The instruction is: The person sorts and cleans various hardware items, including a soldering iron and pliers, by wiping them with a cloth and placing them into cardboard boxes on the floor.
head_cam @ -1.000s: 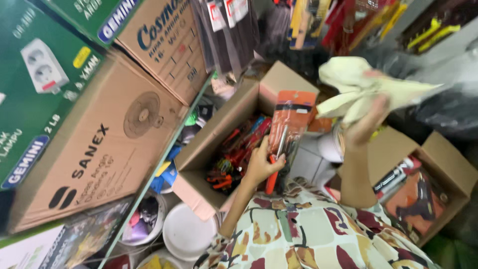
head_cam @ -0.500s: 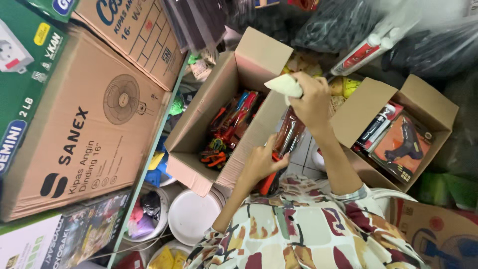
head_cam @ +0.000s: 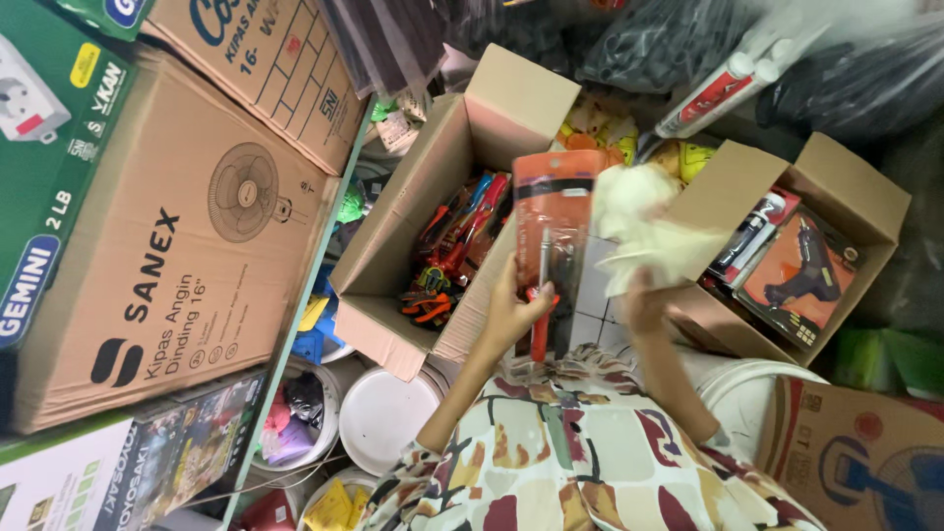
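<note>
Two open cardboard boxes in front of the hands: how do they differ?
The left box is packed with loose red and orange-handled tools; the right box holds flat carded packs, among them an orange one showing a black glue gun. The left box lies under the left hand and its orange blister pack; the right box lies beside the right hand and its pale cloth. Both are plain brown cardboard, flaps open.

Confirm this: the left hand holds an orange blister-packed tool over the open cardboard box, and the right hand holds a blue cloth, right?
Not quite. The cloth in the right hand is pale yellow, not blue, as the head view shows. The left hand does hold the orange blister-packed tool over the open cardboard box.
</note>
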